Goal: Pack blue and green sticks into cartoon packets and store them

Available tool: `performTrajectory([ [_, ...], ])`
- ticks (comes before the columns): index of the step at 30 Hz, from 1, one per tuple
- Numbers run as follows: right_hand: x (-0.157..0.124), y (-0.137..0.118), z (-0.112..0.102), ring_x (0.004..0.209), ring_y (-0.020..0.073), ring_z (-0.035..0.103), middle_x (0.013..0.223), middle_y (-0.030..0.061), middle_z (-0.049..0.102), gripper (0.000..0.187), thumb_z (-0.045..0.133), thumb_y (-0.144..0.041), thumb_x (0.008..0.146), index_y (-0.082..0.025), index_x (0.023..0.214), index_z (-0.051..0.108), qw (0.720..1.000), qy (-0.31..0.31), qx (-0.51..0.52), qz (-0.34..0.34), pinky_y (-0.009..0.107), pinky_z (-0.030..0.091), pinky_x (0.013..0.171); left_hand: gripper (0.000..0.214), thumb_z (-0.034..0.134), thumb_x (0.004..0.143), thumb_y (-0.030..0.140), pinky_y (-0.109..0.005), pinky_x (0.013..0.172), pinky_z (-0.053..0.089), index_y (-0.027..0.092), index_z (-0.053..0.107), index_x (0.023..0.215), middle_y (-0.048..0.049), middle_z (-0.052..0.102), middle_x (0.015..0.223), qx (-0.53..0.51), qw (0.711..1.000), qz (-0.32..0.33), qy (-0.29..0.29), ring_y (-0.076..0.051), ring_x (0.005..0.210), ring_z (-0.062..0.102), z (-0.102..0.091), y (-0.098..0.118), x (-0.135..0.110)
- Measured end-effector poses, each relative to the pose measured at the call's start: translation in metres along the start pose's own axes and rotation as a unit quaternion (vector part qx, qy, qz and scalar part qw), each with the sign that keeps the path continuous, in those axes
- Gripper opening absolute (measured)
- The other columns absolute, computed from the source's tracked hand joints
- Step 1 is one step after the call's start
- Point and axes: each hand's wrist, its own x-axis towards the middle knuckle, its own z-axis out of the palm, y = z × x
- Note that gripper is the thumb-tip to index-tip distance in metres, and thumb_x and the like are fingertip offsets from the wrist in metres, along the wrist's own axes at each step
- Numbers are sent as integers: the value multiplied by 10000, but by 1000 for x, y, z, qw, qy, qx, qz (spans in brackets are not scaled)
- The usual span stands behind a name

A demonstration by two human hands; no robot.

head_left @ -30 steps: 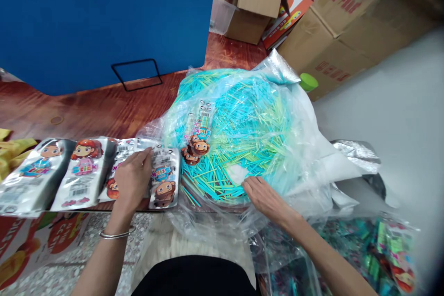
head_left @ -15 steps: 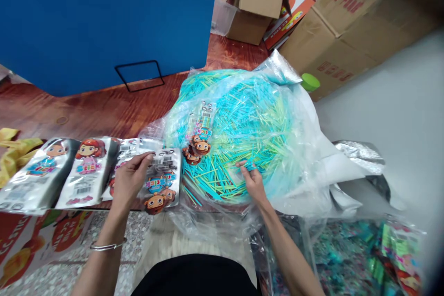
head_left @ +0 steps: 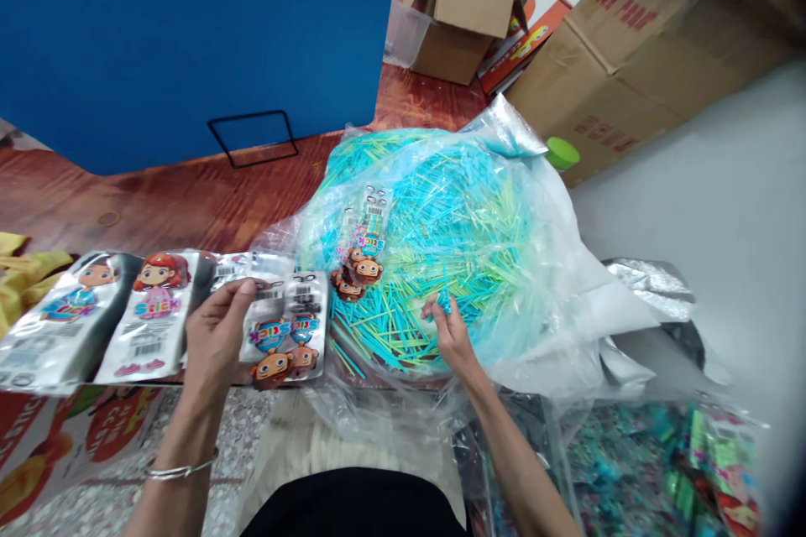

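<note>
My left hand (head_left: 217, 327) pinches the top edge of a small clear-and-silver printed pouch (head_left: 272, 362) with a cartoon face. Beneath and to the right of it lies another pouch of the same print (head_left: 308, 315). Over the near side of a big heap of thin blue and green sticks (head_left: 434, 210), my right hand (head_left: 454, 340) is closed on a few blue sticks (head_left: 444, 299). The heap sits in an opened clear plastic bag (head_left: 547, 285). Several printed pouches (head_left: 363, 252) rest on the heap's left part.
Left of my hand lie stacks of white printed pouches (head_left: 148, 310) and a yellow cloth-like item (head_left: 38, 273). A blue panel (head_left: 189, 33) stands behind the wooden table (head_left: 157, 210). Cartons (head_left: 466, 4) are at the back right. A bag of colourful packets (head_left: 642, 461) is below right.
My left hand has moved left and slightly down, drawing the printed pouch away from the one under it. My right hand has risen slightly, with blue sticks now pointing upward from its fingers.
</note>
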Motion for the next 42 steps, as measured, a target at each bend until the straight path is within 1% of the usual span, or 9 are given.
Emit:
performTrajectory([
  [4, -11, -15, 0, 689, 144, 516, 733, 0, 523, 196, 315, -347, 943, -215, 942, 460, 998, -60, -23, -4, 284, 443, 705, 218, 595, 756, 394, -323, 780, 492, 190, 658, 708, -41, 704, 853, -124, 972, 0, -200, -202, 832, 630, 9, 33, -19],
  [7, -19, -25, 1, 672, 148, 514, 740, 8, 530, 161, 316, -294, 938, -216, 956, 456, 989, -132, -61, -10, 284, 453, 670, 227, 572, 788, 362, -358, 916, 441, 182, 693, 722, -88, 671, 1094, -83, 917, 10, -390, -243, 1049, 586, 42, 49, -42],
  [10, -26, -28, 2, 760, 181, 545, 837, 47, 568, 168, 337, -229, 910, -212, 1024, 459, 974, -193, -108, -47, 325, 473, 711, 239, 550, 803, 359, -350, 923, 440, 177, 694, 745, -87, 654, 1145, -101, 879, -2, -466, -238, 1077, 582, 81, 51, -63],
  [13, -32, -25, 0, 825, 206, 556, 891, 72, 580, 203, 346, -197, 892, -212, 1044, 479, 966, -204, -143, -72, 351, 477, 748, 252, 529, 817, 360, -315, 854, 479, 181, 706, 838, -63, 703, 1031, -107, 885, -20, -453, -208, 953, 637, 103, 48, -73],
  [17, -31, -20, -5, 778, 196, 568, 871, 61, 598, 192, 377, -230, 891, -213, 1046, 489, 974, -178, -131, -44, 335, 472, 715, 232, 564, 797, 354, -288, 801, 492, 185, 716, 841, -35, 728, 886, -83, 909, 0, -409, -193, 863, 653, 96, 48, -64],
  [21, -11, -13, -11, 716, 165, 578, 755, 13, 586, 194, 364, -355, 911, -213, 889, 494, 998, -37, -29, 47, 324, 462, 741, 242, 546, 811, 370, -287, 806, 481, 184, 699, 839, -31, 719, 910, -38, 930, 42, -362, -197, 893, 639, 83, 49, -53],
  [25, 8, -1, -12, 741, 173, 603, 749, 2, 600, 251, 398, -452, 883, -218, 889, 487, 992, 72, 54, 88, 342, 462, 776, 257, 498, 844, 369, -266, 757, 481, 184, 677, 839, -30, 711, 886, 22, 898, 96, -429, -182, 842, 641, 92, 37, -57],
  [33, 0, 13, -4, 875, 197, 593, 875, 49, 656, 263, 423, -438, 881, -201, 939, 522, 995, 43, -24, 84, 350, 435, 837, 281, 407, 894, 277, -312, 835, 450, 189, 664, 820, -97, 687, 973, 192, 834, 244, -455, -233, 1033, 604, 116, 18, -63],
  [42, -11, 9, -6, 849, 190, 600, 853, 42, 651, 267, 375, -437, 910, -212, 964, 508, 997, 21, -38, 66, 335, 440, 817, 241, 479, 863, 343, -324, 927, 429, 194, 668, 870, -74, 662, 1089, 72, 927, 172, -326, -211, 1048, 594, 98, 25, -52],
])
